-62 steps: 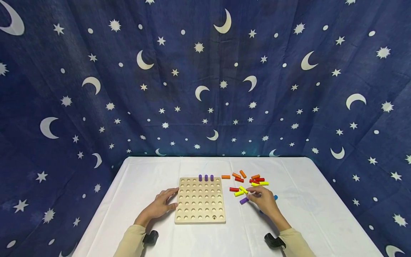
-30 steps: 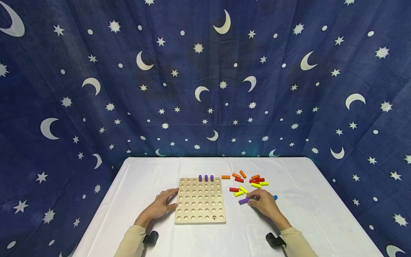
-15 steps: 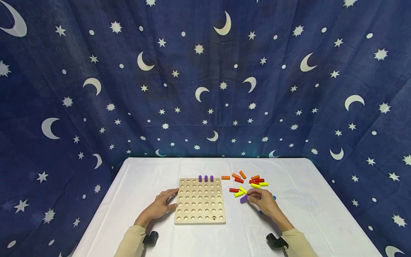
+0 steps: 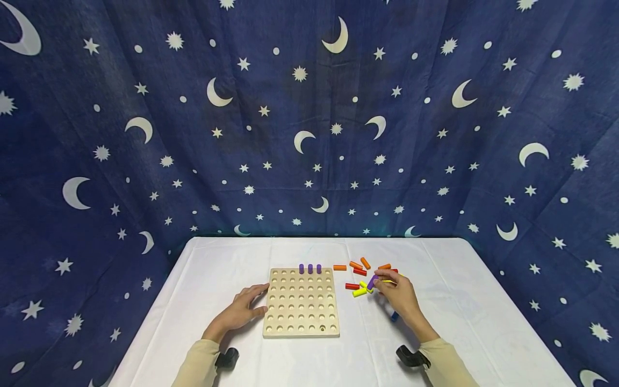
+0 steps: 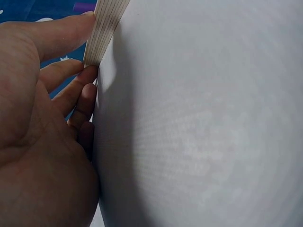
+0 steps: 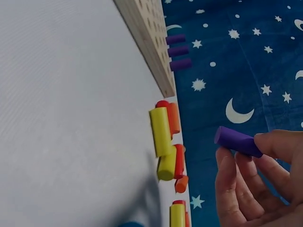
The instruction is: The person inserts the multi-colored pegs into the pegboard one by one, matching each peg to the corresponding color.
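Note:
My right hand pinches a purple peg between thumb and fingertips, raised above the tablecloth near the loose pegs. My left hand rests at the left side of a square wooden pegboard, its thumb and fingertips touching the board's edge in the left wrist view. Three purple pegs stand upright in the board's far row. Below the held peg lie a yellow peg and a red peg. A blue peg lies partly hidden under my right wrist.
Several orange pegs lie behind the right hand, one orange peg beside the board's far right corner. More red and yellow pegs are partly covered by the hand. A white cloth covers the table; a dark blue star-and-moon curtain hangs behind it.
My right hand reached down to the purple peg on the cloth, took hold of it and lifted it up and away from me. The left hand and the pegboard stay put.

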Motion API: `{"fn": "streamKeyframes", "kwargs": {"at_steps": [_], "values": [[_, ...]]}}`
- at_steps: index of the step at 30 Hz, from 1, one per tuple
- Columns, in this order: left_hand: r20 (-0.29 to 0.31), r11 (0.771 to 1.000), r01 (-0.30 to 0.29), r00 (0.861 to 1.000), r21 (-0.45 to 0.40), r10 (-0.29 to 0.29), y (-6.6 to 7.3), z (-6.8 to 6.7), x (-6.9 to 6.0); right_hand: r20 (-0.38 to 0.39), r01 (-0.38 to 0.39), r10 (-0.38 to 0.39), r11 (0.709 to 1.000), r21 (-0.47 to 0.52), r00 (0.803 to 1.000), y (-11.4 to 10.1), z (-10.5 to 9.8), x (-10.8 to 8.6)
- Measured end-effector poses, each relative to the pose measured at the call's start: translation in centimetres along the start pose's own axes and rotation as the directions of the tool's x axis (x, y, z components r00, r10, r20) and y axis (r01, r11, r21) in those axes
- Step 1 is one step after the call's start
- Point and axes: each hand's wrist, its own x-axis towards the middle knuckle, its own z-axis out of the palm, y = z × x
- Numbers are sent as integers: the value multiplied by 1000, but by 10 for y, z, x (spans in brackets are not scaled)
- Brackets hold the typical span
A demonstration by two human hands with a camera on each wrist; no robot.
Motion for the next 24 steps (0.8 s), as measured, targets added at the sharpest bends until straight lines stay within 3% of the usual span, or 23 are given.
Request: {"fn": "streamKeyframes", "kwargs": {"at_steps": [8,14,24], "values": [[-2,1000,28,1000,-1,-28,0,0,-1,-4,80,-80,996,-47,997,-11,8,5],[1,1000,20,1000,-2,-20,0,1,0,7,87,-86,995,-55,996,-16,17,6],[-1,1000,20,1000,-4,-20,-1,1,2,98,49,-57,995,88,994,-25,34,12]]}}
